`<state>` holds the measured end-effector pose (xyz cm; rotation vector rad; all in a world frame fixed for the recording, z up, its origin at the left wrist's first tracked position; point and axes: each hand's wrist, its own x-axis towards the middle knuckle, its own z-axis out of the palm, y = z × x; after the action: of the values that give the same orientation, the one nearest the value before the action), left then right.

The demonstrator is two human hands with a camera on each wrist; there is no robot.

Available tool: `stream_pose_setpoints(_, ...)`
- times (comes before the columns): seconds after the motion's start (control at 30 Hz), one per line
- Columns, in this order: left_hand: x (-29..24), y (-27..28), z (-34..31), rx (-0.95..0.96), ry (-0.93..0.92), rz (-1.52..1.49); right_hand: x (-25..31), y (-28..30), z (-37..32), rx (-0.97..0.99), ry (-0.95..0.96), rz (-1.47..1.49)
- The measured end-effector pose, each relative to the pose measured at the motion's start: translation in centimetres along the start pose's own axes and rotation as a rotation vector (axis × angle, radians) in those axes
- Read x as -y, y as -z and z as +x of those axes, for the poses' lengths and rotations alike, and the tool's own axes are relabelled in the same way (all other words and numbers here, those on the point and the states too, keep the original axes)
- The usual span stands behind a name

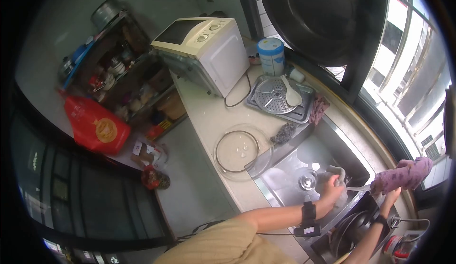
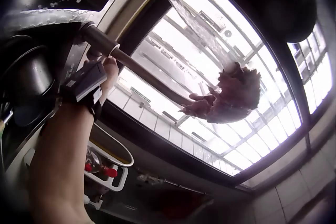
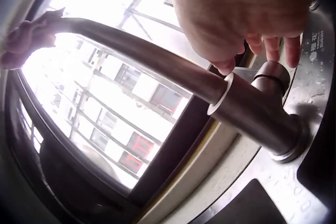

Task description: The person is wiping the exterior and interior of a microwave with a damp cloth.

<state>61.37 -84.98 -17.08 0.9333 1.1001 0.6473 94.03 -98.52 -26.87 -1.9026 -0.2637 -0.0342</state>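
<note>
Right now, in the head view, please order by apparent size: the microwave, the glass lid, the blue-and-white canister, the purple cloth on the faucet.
1. microwave
2. glass lid
3. purple cloth and canister: about alike; the cloth sits nearer the camera, at the warped edge, so I leave them unranked.

Head cam: high, fisheye, tilted down over bench [image 1: 204, 117] and sink [image 1: 285, 181], wide and far. Left wrist cam: low in the sink, aimed up at the faucet [image 2: 142, 69] spout and window [image 2: 262, 145], mid range. Right wrist cam: right at the faucet base, looking up along the spout to the window. All three share the spout tip with the purple rag [image 1: 401, 174] on it
</note>
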Motion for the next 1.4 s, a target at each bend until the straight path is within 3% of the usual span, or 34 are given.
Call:
stream_pose_setpoints(0.07,0.8,-0.7,0.2,-0.010,-0.052,0.084,-0.1,-0.1,-4.1,0.002,0.121,0.082)
stream_pose_setpoints(0.13,0.9,-1.1,-0.2,0.022,-0.099,0.169,14.0,-1.3,-16.7,0.423,-0.154,0.085)
stream_pose_setpoints(0.17,0.6,-0.9,-0.6,0.032,-0.095,0.163,13.5,-2.6,-19.8,0.580,0.156,0.179)
stream_pose_setpoints(0.2,0.4,-0.5,-1.0,0.046,-0.025,0.080,14.0,-3.3,-22.2,0.771,0.133,0.068)
stream_pose_setpoints(0.23,-0.2,0.1,-1.5,0.056,0.044,-0.003,18.4,-3.8,-25.4,0.870,-0.085,0.228)
stream_pose_setpoints(0.3,-2.3,2.2,-2.5,0.150,0.147,-0.035,17.2,-4.6,-26.5,0.850,-0.071,0.281)
stream_pose_setpoints(0.43,0.1,2.9,-1.0,0.230,0.096,-0.003,16.1,-5.7,-25.5,0.970,-0.055,0.222)
stream_pose_setpoints(0.53,-0.1,3.2,-0.5,0.345,0.210,-0.182,16.6,-6.1,-24.9,0.837,-0.052,0.141)
stream_pose_setpoints(0.57,-0.3,3.6,-0.2,0.352,0.234,-0.172,16.6,-6.5,-25.0,0.692,-0.022,0.094)
stream_pose_setpoints(0.67,1.3,4.1,0.4,0.314,0.252,-0.278,21.2,-5.4,-26.4,0.639,0.064,-0.100)
stream_pose_setpoints(0.7,-4.8,5.5,-3.0,0.281,0.443,-0.292,21.6,-5.6,-27.2,0.633,0.150,-0.015)
stream_pose_setpoints(0.73,-3.5,5.4,-2.2,0.281,0.443,-0.291,22.2,-5.6,-28.0,0.632,0.150,-0.014)
stream_pose_setpoints(0.8,-1.3,5.4,-0.5,0.453,0.665,-0.382,23.6,-5.3,-28.7,0.626,0.319,-0.102)
stream_pose_setpoints(0.83,-2.0,5.4,-0.8,0.479,0.658,-0.365,21.9,-5.5,-28.5,0.604,0.198,0.067)
stream_pose_setpoints(0.93,0.3,4.3,0.7,0.553,0.752,-0.628,21.8,-4.7,-28.4,0.656,0.224,0.024)
stream_pose_setpoints(1.0,2.2,4.2,1.5,0.572,0.759,-0.669,19.6,-4.2,-27.9,0.686,0.112,0.148)
stream_pose_setpoints(1.07,2.9,4.1,1.5,0.508,0.704,-0.729,18.2,-3.5,-27.2,0.509,-0.084,0.152)
stream_pose_setpoints(1.13,2.2,4.3,1.1,0.530,0.724,-0.744,15.7,-3.5,-26.9,0.441,-0.028,0.116)
stream_pose_setpoints(1.23,0.2,4.8,-0.6,0.753,0.799,-0.843,13.0,-3.7,-27.7,0.640,-0.534,1.008)
stream_pose_setpoints(1.33,-2.7,6.2,-2.7,0.835,0.790,-0.845,15.8,-3.6,-28.4,0.693,-0.454,1.109)
stream_pose_setpoints(1.4,-1.8,6.0,-2.5,0.924,0.826,-0.874,17.1,-3.2,-28.5,0.676,-0.434,1.158)
